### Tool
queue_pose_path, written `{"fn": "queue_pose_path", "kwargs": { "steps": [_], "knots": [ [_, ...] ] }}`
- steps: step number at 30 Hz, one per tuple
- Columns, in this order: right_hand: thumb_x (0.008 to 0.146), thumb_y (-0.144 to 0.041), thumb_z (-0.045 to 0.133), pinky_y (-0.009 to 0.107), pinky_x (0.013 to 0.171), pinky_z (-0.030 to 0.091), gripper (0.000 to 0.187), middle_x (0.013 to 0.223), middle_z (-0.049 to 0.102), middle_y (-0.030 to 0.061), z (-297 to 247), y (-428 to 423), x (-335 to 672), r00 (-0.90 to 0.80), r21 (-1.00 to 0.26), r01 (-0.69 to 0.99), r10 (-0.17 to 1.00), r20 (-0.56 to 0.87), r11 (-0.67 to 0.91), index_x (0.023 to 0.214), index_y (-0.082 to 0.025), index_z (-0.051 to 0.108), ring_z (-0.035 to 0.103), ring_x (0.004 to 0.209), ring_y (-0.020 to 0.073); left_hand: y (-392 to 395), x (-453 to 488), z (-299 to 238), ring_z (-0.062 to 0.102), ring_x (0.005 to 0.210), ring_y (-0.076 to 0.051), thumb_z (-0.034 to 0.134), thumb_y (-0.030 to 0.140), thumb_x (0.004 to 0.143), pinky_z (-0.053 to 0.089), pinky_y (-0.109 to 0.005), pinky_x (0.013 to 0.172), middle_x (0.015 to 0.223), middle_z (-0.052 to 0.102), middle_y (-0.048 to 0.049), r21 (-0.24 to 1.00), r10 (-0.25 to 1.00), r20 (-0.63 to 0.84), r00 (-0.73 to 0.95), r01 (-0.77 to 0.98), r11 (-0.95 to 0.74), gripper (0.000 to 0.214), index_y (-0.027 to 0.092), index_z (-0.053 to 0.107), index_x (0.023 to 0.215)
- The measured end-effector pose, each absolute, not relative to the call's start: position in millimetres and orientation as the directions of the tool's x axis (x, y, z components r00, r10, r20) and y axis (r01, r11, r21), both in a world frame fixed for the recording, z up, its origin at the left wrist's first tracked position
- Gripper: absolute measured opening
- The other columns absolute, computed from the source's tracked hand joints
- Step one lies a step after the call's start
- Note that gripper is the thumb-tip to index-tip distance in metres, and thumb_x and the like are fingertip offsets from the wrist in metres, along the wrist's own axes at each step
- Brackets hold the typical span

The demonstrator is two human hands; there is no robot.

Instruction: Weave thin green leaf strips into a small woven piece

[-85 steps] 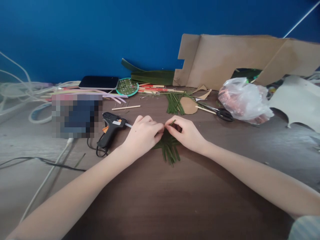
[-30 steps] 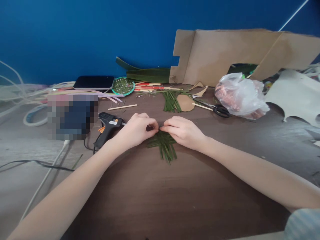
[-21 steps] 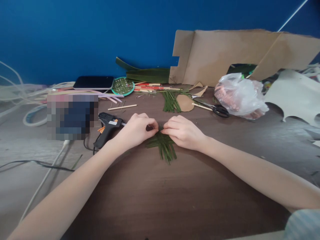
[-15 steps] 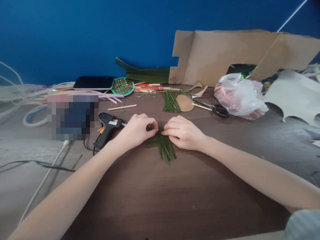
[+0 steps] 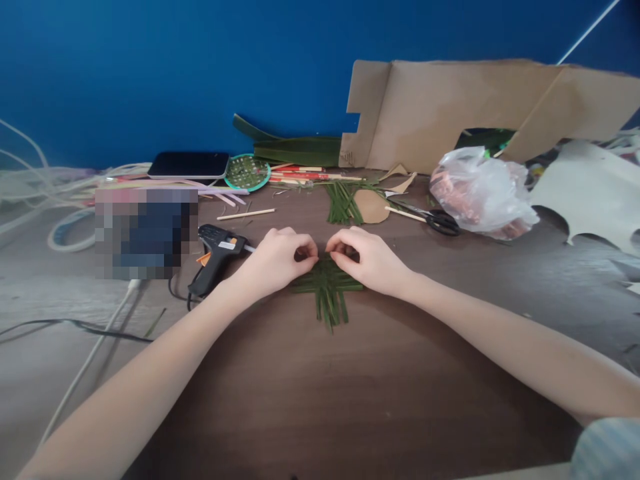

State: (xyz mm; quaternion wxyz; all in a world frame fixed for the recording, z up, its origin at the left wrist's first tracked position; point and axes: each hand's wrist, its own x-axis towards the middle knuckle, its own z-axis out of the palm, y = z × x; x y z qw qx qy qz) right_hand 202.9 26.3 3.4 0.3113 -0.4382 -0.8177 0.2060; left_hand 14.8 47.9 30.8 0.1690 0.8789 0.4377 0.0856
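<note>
Crossed strips of green leaf (image 5: 329, 297) form a small woven piece on the brown table, with loose ends fanning toward me and out to the right. My left hand (image 5: 283, 260) is at its upper left, thumb and forefinger pinched at the far edge of the strips. Opposite it, my right hand (image 5: 370, 260) curls at the upper right, thumb and forefinger drawn together over the weave. Any strip between the fingertips of either hand is too small to make out. A black glue gun (image 5: 217, 260) lies just left of my left wrist.
Behind the weave lie a bundle of cut leaf strips (image 5: 343, 202), a round cardboard piece (image 5: 373, 206) and black-handled scissors (image 5: 443, 223). A plastic bag (image 5: 483, 193) stands at right before folded cardboard (image 5: 430, 107). At the back left are a phone (image 5: 189, 165) and a green-rimmed round dish (image 5: 247, 172).
My right hand has shifted slightly up, its fingers more rounded, uncovering the weave's right-hand ends. The near strips now point more straight toward me. My left hand has barely moved.
</note>
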Motion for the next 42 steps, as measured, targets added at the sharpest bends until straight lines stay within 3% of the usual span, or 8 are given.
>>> {"fn": "queue_pose_path", "kwargs": {
  "steps": [7,21,31,42],
  "knots": [
    [0.074,-0.023,0.066,0.023,0.058,0.031,0.014,0.059,0.047,-0.0038,2.5,29.4,197.5,-0.316,-0.586,0.711,0.921,0.228,0.388,0.068,-0.018,0.054,0.042,0.059,0.0108,48.7,15.0,30.8,0.056,0.078,-0.018,0.054,0.024,0.078,0.037,-0.032,0.08,0.074,0.063,0.0002,0.367,0.798,0.009,0.603,0.74,-0.564,0.01,0.018,0.061,0.076],
    [0.074,-0.03,0.065,0.023,0.052,0.026,0.016,0.054,0.046,-0.0041,6.3,24.8,194.0,-0.229,-0.493,0.828,0.963,0.14,0.268,0.066,-0.019,0.057,0.04,0.051,0.0096,48.5,16.2,31.3,0.056,0.078,-0.018,0.053,0.025,0.078,0.037,-0.032,0.079,0.074,0.063,0.0001,0.366,0.796,0.007,0.605,0.739,-0.565,0.01,0.019,0.061,0.075],
    [0.073,-0.029,0.065,0.023,0.052,0.026,0.013,0.056,0.049,-0.0029,11.2,24.3,193.4,-0.227,-0.505,0.834,0.972,0.053,0.223,0.066,-0.019,0.06,0.042,0.054,0.0103,48.7,16.9,29.9,0.056,0.076,-0.017,0.055,0.025,0.077,0.036,-0.032,0.079,0.073,0.063,0.0002,0.365,0.805,0.009,0.593,0.748,-0.554,0.009,0.018,0.061,0.074],
    [0.073,-0.028,0.065,0.023,0.051,0.024,0.015,0.055,0.047,-0.0047,10.4,24.0,196.1,-0.242,-0.53,0.814,0.968,0.06,0.237,0.065,-0.019,0.056,0.038,0.051,0.0084,49.0,16.6,29.6,0.056,0.078,-0.018,0.053,0.025,0.078,0.035,-0.031,0.079,0.074,0.064,0.0003,0.372,0.797,0.01,0.604,0.738,-0.564,0.011,0.018,0.061,0.075]
  ]
}}
